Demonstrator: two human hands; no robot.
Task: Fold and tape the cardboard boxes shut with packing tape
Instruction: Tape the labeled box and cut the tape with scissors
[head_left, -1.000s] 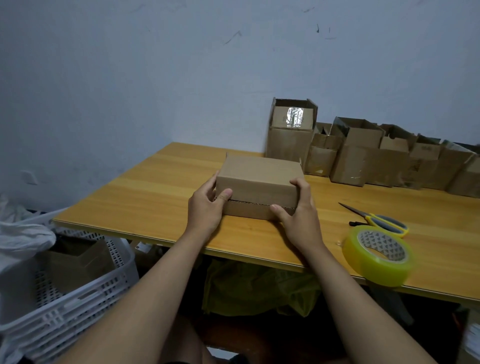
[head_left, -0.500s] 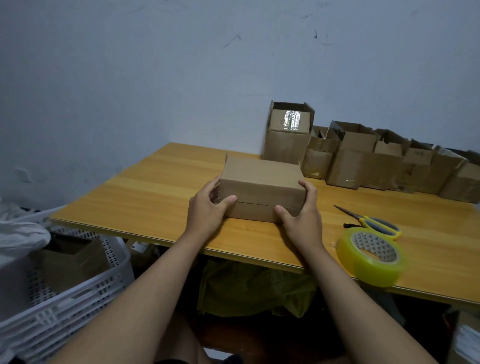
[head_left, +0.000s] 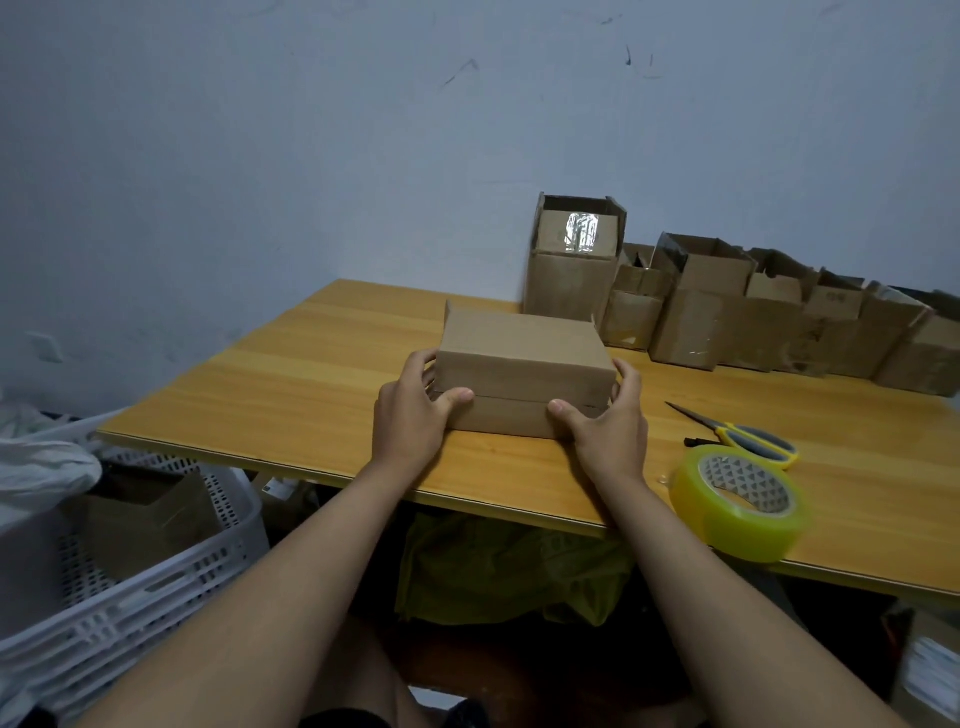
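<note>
A small brown cardboard box (head_left: 519, 358) stands on the wooden table (head_left: 291, 379), its flaps folded so that a seam runs across the side facing me. My left hand (head_left: 413, 418) grips the box's left end, thumb on the seam. My right hand (head_left: 608, 423) grips the right end the same way, thumb pressed on the front face. A roll of clear yellowish packing tape (head_left: 743, 501) lies flat near the table's front edge, to the right of my right hand. Yellow-handled scissors (head_left: 748, 441) lie just behind the roll.
A row of several open cardboard boxes (head_left: 727, 317) lines the wall at the back right. A white plastic crate (head_left: 130, 582) holding a folded box stands on the floor to the left. Yellow-green plastic (head_left: 509, 566) bunches under the table.
Both hands have kept hold of the box. The front flaps have closed up, the gap at the seam is tighter, and my thumbs have slid inward along it.
</note>
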